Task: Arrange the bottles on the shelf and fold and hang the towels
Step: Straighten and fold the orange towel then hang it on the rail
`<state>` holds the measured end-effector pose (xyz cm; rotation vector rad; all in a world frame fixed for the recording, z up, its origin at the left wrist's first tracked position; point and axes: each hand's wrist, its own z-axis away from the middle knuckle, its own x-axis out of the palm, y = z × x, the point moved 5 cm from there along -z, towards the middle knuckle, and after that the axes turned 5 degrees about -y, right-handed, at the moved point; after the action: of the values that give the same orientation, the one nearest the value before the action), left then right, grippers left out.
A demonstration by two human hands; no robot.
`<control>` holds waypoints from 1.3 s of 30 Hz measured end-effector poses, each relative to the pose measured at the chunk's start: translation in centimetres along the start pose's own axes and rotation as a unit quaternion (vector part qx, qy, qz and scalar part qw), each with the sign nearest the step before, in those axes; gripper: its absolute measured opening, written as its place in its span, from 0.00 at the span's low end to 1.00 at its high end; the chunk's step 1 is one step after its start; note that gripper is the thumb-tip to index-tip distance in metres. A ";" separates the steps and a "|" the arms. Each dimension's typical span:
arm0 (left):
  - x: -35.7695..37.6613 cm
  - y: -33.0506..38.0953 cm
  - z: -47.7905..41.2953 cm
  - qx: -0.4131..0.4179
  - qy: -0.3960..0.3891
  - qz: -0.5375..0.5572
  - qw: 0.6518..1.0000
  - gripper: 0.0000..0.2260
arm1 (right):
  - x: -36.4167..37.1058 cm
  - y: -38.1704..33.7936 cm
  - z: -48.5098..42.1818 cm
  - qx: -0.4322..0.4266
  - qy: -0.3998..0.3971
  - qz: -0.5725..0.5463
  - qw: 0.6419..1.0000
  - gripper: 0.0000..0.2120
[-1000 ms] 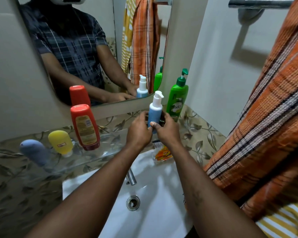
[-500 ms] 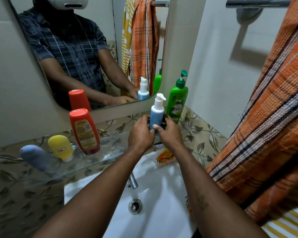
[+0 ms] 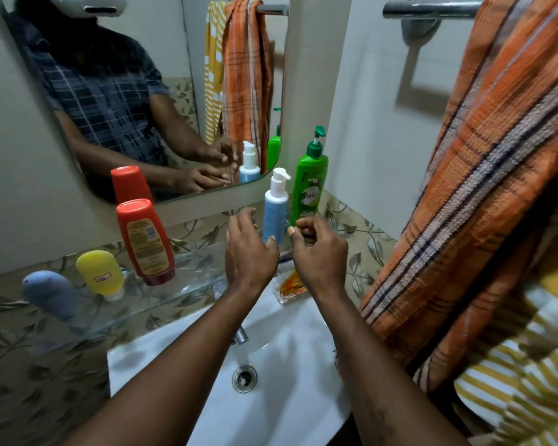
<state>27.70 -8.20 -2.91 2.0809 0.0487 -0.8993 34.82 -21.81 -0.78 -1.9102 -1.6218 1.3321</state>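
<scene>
A blue pump bottle [image 3: 276, 209] stands upright on the glass shelf [image 3: 187, 278], next to a green pump bottle [image 3: 308, 185] at the shelf's right end. My left hand [image 3: 248, 249] hovers just left of the blue bottle with relaxed fingers, holding nothing. My right hand [image 3: 319, 249] hangs just right of it, fingers loosely curled and empty. Further left stand an orange-red bottle [image 3: 144, 241], a yellow bottle [image 3: 100, 273] and a grey-blue bottle [image 3: 50, 294]. An orange plaid towel [image 3: 484, 175] hangs from the rail [image 3: 429, 9] at the right, over a yellow striped towel [image 3: 525, 375].
A white sink [image 3: 271, 397] with a tap [image 3: 240, 336] and drain lies below my arms. An orange packet [image 3: 290, 284] sits in a clear dish at the sink's back edge. The mirror [image 3: 136, 91] above the shelf reflects me and the towels.
Both hands have let go of the blue pump bottle and drawn slightly back and apart; the bottle now stands on its own on the shelf.
</scene>
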 end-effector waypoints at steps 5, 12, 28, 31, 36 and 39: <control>-1.4 4.4 1.9 0.081 -0.073 0.108 0.988 0.12 | -6.1 -4.7 3.1 -0.057 0.065 0.029 0.996 0.03; -3.7 19.6 3.8 0.234 -0.228 0.247 0.912 0.17 | -17.7 -10.7 5.9 -0.065 0.239 0.049 0.968 0.01; -7.1 24.6 6.8 0.144 -0.280 0.418 0.852 0.10 | -26.4 -13.6 3.3 0.058 0.208 0.163 0.963 0.30; -8.0 24.3 8.7 0.190 -0.297 0.404 0.844 0.12 | -25.8 -13.5 2.2 0.065 0.179 0.118 0.974 0.24; -8.5 21.6 14.2 0.239 -0.384 0.244 0.858 0.17 | -25.2 -10.4 6.9 0.040 0.169 0.020 0.985 0.13; -9.8 21.8 17.9 0.299 -0.488 0.108 0.813 0.14 | -26.2 -6.4 13.2 0.082 0.165 -0.086 0.979 0.20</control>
<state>17.40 -32.35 11.31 1.8142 -1.1190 -1.8968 22.37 -47.42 8.64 -1.7413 -1.4274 0.9844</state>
